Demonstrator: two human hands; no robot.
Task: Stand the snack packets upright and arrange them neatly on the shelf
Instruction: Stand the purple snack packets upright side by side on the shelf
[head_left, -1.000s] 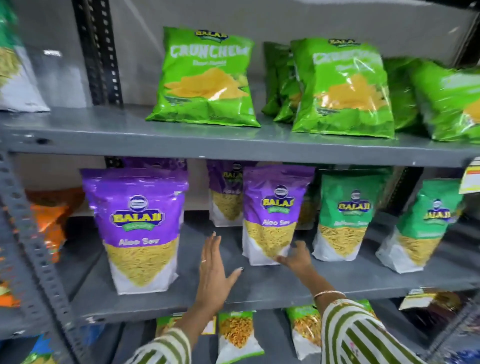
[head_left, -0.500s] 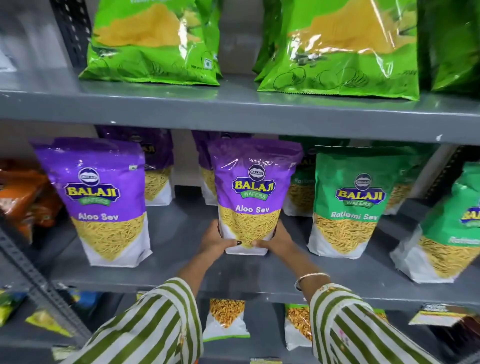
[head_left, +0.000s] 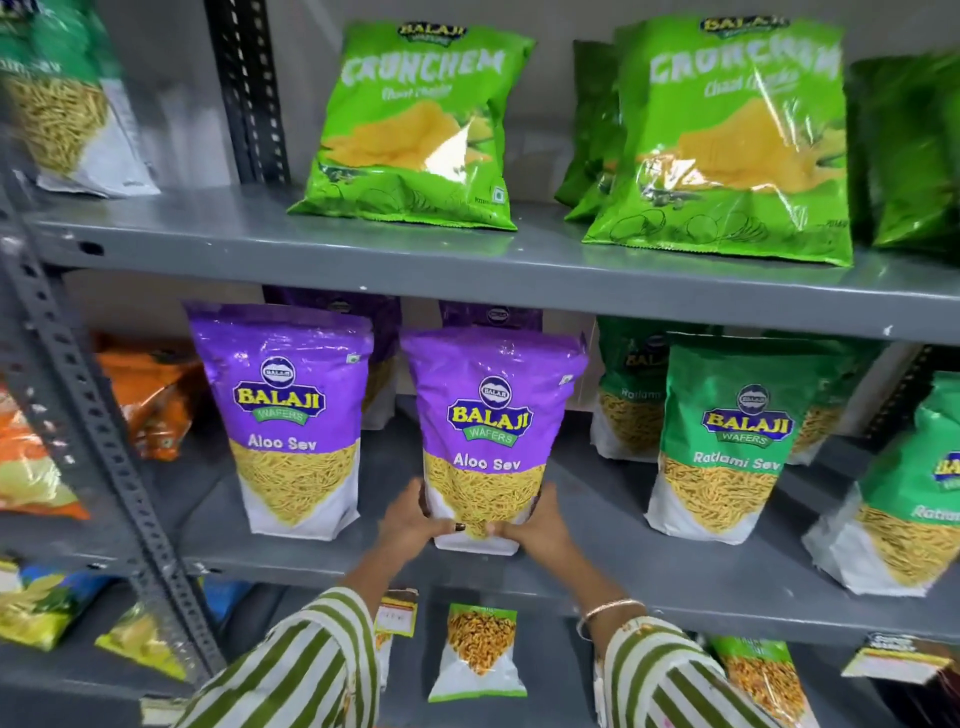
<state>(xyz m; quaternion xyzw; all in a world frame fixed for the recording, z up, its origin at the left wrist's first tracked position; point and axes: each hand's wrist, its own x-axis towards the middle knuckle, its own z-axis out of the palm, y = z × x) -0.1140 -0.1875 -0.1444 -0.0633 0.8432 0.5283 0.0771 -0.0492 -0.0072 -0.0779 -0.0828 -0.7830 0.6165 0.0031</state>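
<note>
Landmark: held Aloo Sev packet (head_left: 491, 441). Its lower corners are hidden under both hands (head_left: 410, 525). Behind it, a purple packet (head_left: 491, 314) shows only its top. Far right of it, a Ratlami Sev packet (head_left: 904, 499) is cut by the frame edge. Below it, the price tags (head_left: 397, 618) are unreadable.

- Middle shelf (head_left: 597, 587): grey painted metal, smooth, dull sheen, a few chipped specks on the front edge.
- Corner upright (head_left: 98, 452): perforated metal angle, matt grey.
- Held Aloo Sev packet (head_left: 488, 415): purple plastic film, glossy, creased near the top; clear lower window, white base.
- Crunchem bags (head_left: 415, 130): bright green plastic, very glossy, wrinkled, strong glare.
- Ratlami Sev packet (head_left: 727, 431): green plastic film, satin gloss.
- Sleeves (head_left: 311, 670): striped woven cloth, matt.
- Bangle (head_left: 608, 610): thin shiny metal.
</note>
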